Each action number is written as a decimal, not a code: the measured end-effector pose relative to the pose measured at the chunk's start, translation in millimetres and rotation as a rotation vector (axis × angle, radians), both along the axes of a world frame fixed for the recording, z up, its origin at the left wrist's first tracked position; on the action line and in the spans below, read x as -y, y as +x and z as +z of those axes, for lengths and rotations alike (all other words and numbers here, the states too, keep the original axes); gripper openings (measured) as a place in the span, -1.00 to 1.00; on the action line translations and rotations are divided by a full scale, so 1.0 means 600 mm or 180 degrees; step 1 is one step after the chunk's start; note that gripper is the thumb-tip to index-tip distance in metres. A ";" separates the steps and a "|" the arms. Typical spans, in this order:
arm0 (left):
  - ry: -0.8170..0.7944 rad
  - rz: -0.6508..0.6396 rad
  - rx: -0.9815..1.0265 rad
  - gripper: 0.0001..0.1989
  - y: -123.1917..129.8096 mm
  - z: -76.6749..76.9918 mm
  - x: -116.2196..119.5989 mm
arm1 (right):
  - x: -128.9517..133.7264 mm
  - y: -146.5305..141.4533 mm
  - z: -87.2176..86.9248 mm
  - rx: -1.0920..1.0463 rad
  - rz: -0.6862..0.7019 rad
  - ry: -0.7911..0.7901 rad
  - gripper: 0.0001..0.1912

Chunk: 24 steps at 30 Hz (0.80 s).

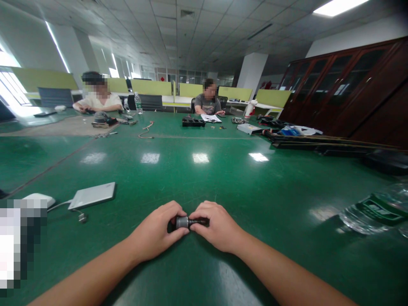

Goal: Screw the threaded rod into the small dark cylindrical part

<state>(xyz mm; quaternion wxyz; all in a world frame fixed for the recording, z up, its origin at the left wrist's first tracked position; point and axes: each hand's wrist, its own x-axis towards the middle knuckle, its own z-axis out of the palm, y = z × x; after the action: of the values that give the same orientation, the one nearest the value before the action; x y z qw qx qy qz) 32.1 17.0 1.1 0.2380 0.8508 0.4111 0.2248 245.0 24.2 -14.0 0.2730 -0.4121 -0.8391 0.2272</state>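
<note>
Low over the green tabletop, near the middle of the head view, my two hands meet on one small part, a grey metal cylinder with a thin dark shaft (182,222). My left hand (157,231) pinches the thick grey cylinder between thumb and fingers. From the other side, my right hand (219,226) closes thumb and fingers around the dark shaft. The part lies roughly level, its shaft pointing right. Fingers hide some of both ends, and its exact kind is unclear.
To the left lie a silver rectangular device (93,195) and its cable. A clear water bottle (376,210) lies at the right. Across the green table (178,170) sit two people, with a black compartment tray (193,122) and a silver box (248,128) on the far side.
</note>
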 end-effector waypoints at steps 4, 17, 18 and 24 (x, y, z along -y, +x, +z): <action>-0.0022 -0.0022 0.0002 -0.77 -0.001 0.001 0.000 | 0.001 -0.001 0.001 0.0023 -0.0008 0.0013 -0.86; 0.0005 0.0037 -0.0135 -0.84 0.002 0.000 0.000 | 0.000 0.002 0.003 -0.0023 0.0016 0.0036 -0.87; 0.0009 0.0039 -0.0127 -0.84 0.002 0.000 0.001 | -0.001 0.003 0.003 -0.0016 0.0016 0.0033 -0.86; 0.0021 0.0031 -0.0098 -0.84 0.000 -0.002 0.000 | 0.000 0.008 0.002 -0.0018 0.0000 0.0024 -0.86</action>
<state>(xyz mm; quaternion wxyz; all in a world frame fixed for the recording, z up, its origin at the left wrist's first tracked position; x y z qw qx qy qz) 32.0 17.0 -0.2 0.2278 0.8529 0.4181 0.2142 249.5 24.0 -12.5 0.2769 -0.4105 -0.8391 0.2253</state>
